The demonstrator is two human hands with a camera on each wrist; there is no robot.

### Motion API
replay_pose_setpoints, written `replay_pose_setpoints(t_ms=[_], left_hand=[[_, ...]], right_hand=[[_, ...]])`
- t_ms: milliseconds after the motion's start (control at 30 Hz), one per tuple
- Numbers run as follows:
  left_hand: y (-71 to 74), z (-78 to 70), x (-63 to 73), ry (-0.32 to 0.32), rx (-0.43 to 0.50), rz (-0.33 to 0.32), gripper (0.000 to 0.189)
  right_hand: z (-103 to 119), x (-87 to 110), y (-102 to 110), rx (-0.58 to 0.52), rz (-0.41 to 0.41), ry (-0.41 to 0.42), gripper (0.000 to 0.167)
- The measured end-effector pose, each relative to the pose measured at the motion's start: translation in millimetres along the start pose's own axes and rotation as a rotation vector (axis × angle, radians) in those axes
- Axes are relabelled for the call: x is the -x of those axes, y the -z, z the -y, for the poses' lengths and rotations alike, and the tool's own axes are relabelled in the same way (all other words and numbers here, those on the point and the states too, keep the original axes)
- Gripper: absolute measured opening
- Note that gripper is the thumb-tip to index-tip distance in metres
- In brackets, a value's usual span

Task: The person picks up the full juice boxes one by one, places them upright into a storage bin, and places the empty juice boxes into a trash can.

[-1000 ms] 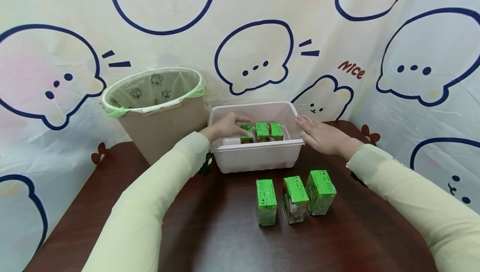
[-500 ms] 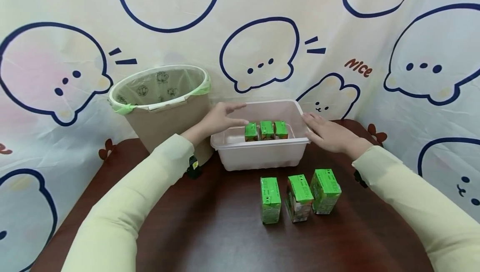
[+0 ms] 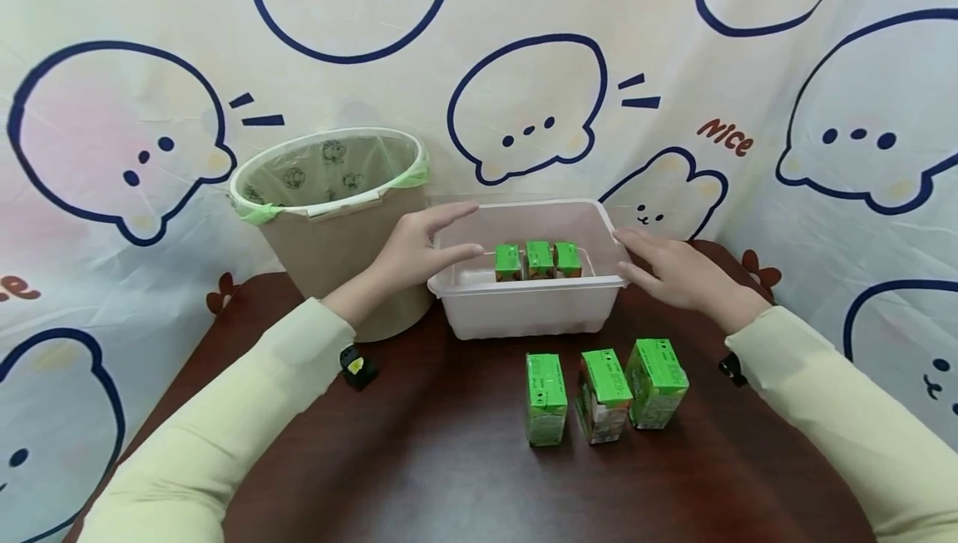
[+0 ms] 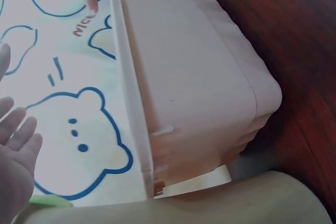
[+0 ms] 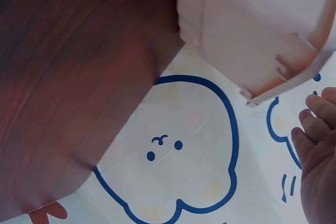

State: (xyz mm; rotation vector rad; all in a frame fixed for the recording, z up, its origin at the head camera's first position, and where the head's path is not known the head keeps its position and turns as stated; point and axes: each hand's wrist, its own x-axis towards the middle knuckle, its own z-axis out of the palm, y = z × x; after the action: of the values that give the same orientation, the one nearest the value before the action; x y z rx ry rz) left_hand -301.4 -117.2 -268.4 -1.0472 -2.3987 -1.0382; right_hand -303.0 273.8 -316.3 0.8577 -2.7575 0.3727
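A pale pink plastic bin (image 3: 527, 310) stands on the table with three small green-topped drink cartons (image 3: 539, 259) in a row inside. My left hand (image 3: 417, 245) hovers at the bin's left end, thumb and fingers spread apart and holding nothing. In the left wrist view, that hand (image 4: 18, 156) shows at the left edge, beside the bin's wall (image 4: 194, 66). At the opposite end my right hand (image 3: 677, 269) has its fingers extended, fingertips right at the rim. The right wrist view shows this hand (image 5: 320, 150) near the bin's corner (image 5: 252, 98).
Three more green cartons (image 3: 604, 397) stand upright on the dark wooden table (image 3: 449, 460) in front of the bin. A beige trash can (image 3: 337, 252) with a green liner stands at the back left. A cartoon-printed curtain (image 3: 374, 86) hangs behind.
My left hand has let go of the leftmost carton in the bin and drawn back up and left, fingers spreading. The right hand has eased slightly off the rim. The view has shifted slightly.
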Motion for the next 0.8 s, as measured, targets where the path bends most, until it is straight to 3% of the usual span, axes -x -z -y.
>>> replay_pose_setpoints(t_ms=[267, 500, 633, 800], left_hand=[[19.3, -12.3, 23.2, -0.299, -0.124, -0.19, 0.059], [49.7, -13.9, 41.8, -0.413, -0.233, -0.335, 0.054], [70.5, -6.0, 51.1, -0.408, -0.327, -0.434, 0.059], [92.9, 8.4, 66.5, -0.296, -0.378, -0.521, 0.066]], right_hand=[[8, 15.1, 9, -0.002, -0.057, 0.024, 0.055], [13, 30.0, 18, 0.019, -0.102, 0.026, 0.054], [15, 38.0, 20, 0.027, -0.134, 0.061, 0.052], [18, 46.7, 22, 0.025, -0.152, 0.091, 0.053]])
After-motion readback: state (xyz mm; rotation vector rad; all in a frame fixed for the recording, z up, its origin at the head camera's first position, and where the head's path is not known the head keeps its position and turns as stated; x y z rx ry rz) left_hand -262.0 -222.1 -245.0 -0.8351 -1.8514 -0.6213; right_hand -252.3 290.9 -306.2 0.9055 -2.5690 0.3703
